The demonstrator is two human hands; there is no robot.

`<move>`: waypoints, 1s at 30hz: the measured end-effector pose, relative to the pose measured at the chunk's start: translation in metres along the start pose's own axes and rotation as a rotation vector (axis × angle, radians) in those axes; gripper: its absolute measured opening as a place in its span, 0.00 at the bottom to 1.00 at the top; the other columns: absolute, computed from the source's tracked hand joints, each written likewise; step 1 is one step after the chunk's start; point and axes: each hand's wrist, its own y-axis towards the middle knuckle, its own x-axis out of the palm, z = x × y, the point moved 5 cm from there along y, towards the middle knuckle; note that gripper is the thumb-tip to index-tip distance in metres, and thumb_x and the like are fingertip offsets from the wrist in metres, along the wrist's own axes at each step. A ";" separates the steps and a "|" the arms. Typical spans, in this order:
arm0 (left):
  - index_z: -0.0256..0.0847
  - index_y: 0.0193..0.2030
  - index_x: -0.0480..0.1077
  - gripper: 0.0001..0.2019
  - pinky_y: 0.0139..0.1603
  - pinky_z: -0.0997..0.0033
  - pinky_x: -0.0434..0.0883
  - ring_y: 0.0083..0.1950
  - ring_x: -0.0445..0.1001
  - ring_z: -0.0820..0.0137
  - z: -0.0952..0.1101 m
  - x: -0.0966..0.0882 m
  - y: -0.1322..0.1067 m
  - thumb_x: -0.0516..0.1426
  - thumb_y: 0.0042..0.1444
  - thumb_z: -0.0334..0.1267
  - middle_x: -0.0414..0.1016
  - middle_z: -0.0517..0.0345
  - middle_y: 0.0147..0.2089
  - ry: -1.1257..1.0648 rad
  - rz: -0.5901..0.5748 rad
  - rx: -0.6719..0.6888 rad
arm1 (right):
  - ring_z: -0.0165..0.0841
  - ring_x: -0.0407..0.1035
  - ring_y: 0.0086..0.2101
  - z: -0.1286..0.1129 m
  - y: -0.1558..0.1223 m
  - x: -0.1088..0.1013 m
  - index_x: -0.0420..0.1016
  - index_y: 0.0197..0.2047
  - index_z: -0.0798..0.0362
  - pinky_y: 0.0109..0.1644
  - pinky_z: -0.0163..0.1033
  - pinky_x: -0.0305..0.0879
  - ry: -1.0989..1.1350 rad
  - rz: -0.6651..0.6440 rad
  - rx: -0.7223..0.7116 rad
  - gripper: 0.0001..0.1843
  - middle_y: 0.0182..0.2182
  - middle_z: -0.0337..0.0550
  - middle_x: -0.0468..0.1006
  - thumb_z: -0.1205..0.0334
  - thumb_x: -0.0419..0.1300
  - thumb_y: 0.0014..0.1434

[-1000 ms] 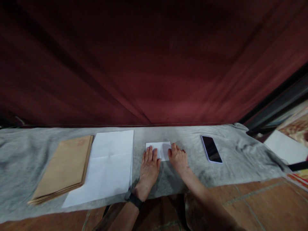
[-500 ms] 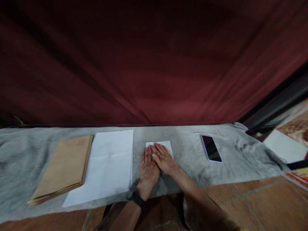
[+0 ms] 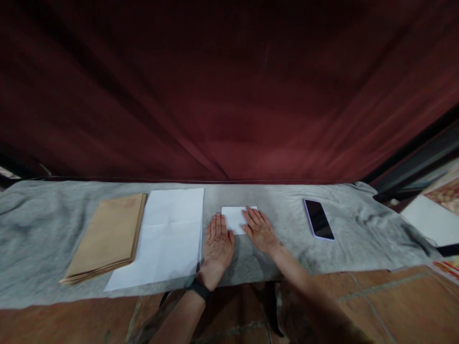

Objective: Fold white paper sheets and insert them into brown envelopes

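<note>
A small folded white paper [image 3: 234, 218] lies on the grey cloth [image 3: 43, 229] that covers the table. My left hand [image 3: 217, 243] lies flat with its fingers stretched out, the fingertips at the paper's left near corner. My right hand [image 3: 260, 229] also lies flat and open, its fingers pressing on the paper's right part. A black band sits on my left wrist.
A stack of white sheets [image 3: 167, 236] lies left of my hands, and a pile of brown envelopes [image 3: 107, 236] further left. A dark phone [image 3: 318, 219] rests face up to the right. A dark red curtain [image 3: 229, 95] hangs behind the table.
My right hand slid from beside the left hand to the right across the folded paper. The left hand drew back slightly towards me. The view shifted a little.
</note>
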 end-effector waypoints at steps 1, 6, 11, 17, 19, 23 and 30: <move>0.26 0.72 0.55 0.30 0.73 0.52 0.57 0.76 0.54 0.55 -0.002 0.000 -0.001 0.45 0.66 0.37 0.55 0.39 0.74 -0.003 0.003 -0.002 | 0.40 0.50 0.70 0.004 -0.001 -0.001 0.54 0.74 0.51 0.73 0.53 0.50 -0.009 -0.004 0.009 0.30 0.72 0.48 0.56 0.51 0.47 0.74; 0.26 0.73 0.54 0.30 0.73 0.51 0.58 0.75 0.55 0.56 -0.009 -0.001 -0.003 0.45 0.66 0.37 0.57 0.37 0.74 -0.010 -0.004 0.009 | 0.41 0.52 0.70 0.028 -0.009 -0.003 0.55 0.74 0.49 0.72 0.54 0.50 -0.068 -0.033 0.062 0.29 0.72 0.48 0.56 0.52 0.45 0.74; 0.26 0.72 0.55 0.29 0.73 0.52 0.58 0.75 0.55 0.56 -0.009 -0.005 -0.003 0.44 0.66 0.37 0.56 0.39 0.74 0.009 -0.028 0.001 | 0.44 0.52 0.69 0.051 -0.015 -0.009 0.56 0.73 0.49 0.72 0.58 0.49 -0.126 -0.043 0.145 0.29 0.72 0.49 0.57 0.53 0.46 0.73; 0.26 0.72 0.56 0.29 0.74 0.48 0.55 0.76 0.52 0.54 0.000 -0.014 0.000 0.45 0.65 0.35 0.55 0.38 0.74 0.005 -0.004 0.011 | 0.41 0.52 0.69 0.021 -0.001 -0.023 0.58 0.72 0.56 0.73 0.53 0.50 0.015 0.004 0.054 0.28 0.71 0.51 0.57 0.61 0.46 0.72; 0.28 0.73 0.55 0.29 0.75 0.51 0.55 0.77 0.50 0.57 0.006 -0.015 0.003 0.44 0.66 0.34 0.54 0.43 0.76 -0.024 0.023 0.082 | 0.39 0.52 0.70 -0.002 0.004 -0.021 0.59 0.72 0.52 0.72 0.52 0.53 0.104 -0.007 -0.057 0.27 0.72 0.48 0.57 0.61 0.45 0.72; 0.34 0.74 0.52 0.29 0.75 0.55 0.55 0.78 0.48 0.63 0.014 -0.010 0.013 0.44 0.67 0.34 0.53 0.50 0.76 -0.097 0.036 0.225 | 0.39 0.53 0.69 -0.028 0.011 -0.010 0.60 0.72 0.53 0.72 0.54 0.54 0.157 -0.034 -0.136 0.28 0.70 0.48 0.60 0.66 0.45 0.70; 0.34 0.74 0.55 0.27 0.76 0.52 0.51 0.77 0.49 0.62 0.011 0.006 0.026 0.43 0.70 0.39 0.55 0.49 0.76 -0.121 -0.015 0.234 | 0.39 0.51 0.70 -0.026 0.009 0.000 0.59 0.72 0.53 0.74 0.52 0.49 0.074 -0.085 -0.074 0.28 0.71 0.47 0.57 0.64 0.45 0.71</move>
